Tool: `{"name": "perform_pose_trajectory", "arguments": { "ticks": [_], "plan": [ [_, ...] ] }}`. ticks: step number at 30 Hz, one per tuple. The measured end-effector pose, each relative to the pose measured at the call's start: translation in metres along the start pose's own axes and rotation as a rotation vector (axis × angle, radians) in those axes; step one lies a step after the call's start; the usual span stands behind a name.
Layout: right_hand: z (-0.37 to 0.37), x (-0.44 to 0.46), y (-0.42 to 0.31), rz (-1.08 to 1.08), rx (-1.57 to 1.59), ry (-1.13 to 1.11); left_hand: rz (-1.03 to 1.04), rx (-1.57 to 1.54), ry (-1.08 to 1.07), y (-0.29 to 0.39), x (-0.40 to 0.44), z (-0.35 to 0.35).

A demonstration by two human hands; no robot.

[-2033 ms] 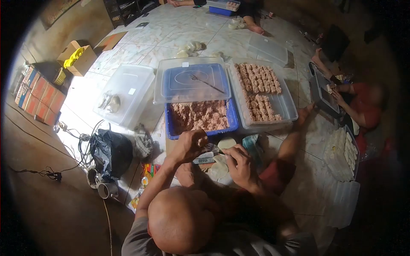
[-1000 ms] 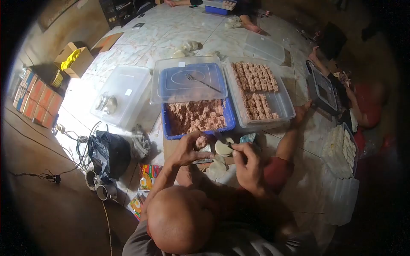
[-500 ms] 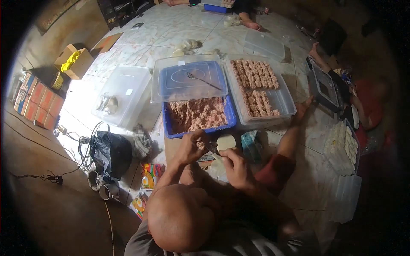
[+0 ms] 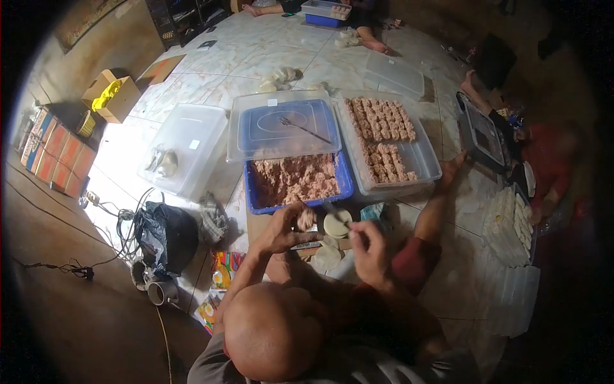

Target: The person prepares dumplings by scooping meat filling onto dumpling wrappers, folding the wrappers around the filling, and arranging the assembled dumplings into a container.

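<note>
With the left hand (image 4: pixel 283 229) curled round a rough pink minced lump (image 4: pixel 306 219) and the right hand (image 4: pixel 371 251) pinching a slim grey utensil (image 4: pixel 330 208) over pale round discs (image 4: pixel 336 226) just to its left, light strokes should keep the lump whole.

"What's the blue tub (image 4: pixel 348 180) made of?"
"Smooth plastic, by the look of it. The pink mix (image 4: pixel 291 176) inside is rough and lumpy."
"And the lid (image 4: pixel 256 131) across the tub's far part?"
"Clear, smooth plastic. The fork (image 4: pixel 306 129) there looks like metal."
"Left of the tub?"
"A rumpled, matt cloth (image 4: pixel 213 216) nearest, then a bag (image 4: pixel 165 240) of glossy, creased black plastic."
"Right of it?"
"A translucent plastic box (image 4: pixel 422 153)."
"On the near side?"
"A pale disc (image 4: pixel 336 225), smooth and matt."
"Around the tub?"
"Smooth, marbled floor tiles (image 4: pixel 211 83)."
</note>
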State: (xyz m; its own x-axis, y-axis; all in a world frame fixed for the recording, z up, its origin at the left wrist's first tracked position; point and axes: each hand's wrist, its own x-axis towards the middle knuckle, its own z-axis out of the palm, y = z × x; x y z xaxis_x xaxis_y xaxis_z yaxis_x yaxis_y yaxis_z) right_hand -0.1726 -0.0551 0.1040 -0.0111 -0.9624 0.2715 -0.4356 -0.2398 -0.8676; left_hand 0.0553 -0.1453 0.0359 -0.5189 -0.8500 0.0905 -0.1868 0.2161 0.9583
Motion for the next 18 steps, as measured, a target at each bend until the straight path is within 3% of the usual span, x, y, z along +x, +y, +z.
{"name": "perform_pose_trajectory", "arguments": {
  "ticks": [1,3,5,6,9,10,11,13,15,17,18],
  "plan": [
    [0.004,-0.003,0.005,-0.053,-0.048,-0.052,-0.052,-0.018,-0.059,0.012,0.002,-0.001],
    [0.015,-0.010,0.006,0.111,0.013,-0.181,0.023,0.043,-0.064,0.020,0.003,0.007],
    [0.010,-0.007,0.013,0.037,0.019,-0.087,0.213,-0.068,0.254,0.002,-0.001,0.018],
    [0.004,-0.005,0.003,0.074,0.017,-0.035,0.102,-0.150,0.095,0.035,0.003,0.009],
    [0.010,-0.007,0.009,0.020,0.077,0.066,0.041,-0.013,0.122,0.024,0.003,0.011],
    [0.014,-0.008,0.010,0.013,0.005,-0.034,-0.062,0.033,0.086,0.026,0.009,0.012],
    [0.015,-0.009,0.009,0.007,-0.068,-0.135,-0.057,0.033,0.083,0.029,0.008,0.013],
    [0.005,-0.002,0.004,0.011,-0.051,-0.120,0.141,-0.174,0.105,0.030,0.006,0.010],
    [0.000,-0.005,-0.002,0.072,0.051,0.060,0.113,-0.120,0.121,0.031,0.001,0.004],
    [0.013,-0.009,0.008,0.043,0.019,-0.137,-0.060,0.128,0.031,0.035,0.008,0.004],
    [0.013,-0.008,0.006,0.042,-0.017,-0.131,-0.079,0.261,0.070,0.037,0.011,0.007]
  ]
}}
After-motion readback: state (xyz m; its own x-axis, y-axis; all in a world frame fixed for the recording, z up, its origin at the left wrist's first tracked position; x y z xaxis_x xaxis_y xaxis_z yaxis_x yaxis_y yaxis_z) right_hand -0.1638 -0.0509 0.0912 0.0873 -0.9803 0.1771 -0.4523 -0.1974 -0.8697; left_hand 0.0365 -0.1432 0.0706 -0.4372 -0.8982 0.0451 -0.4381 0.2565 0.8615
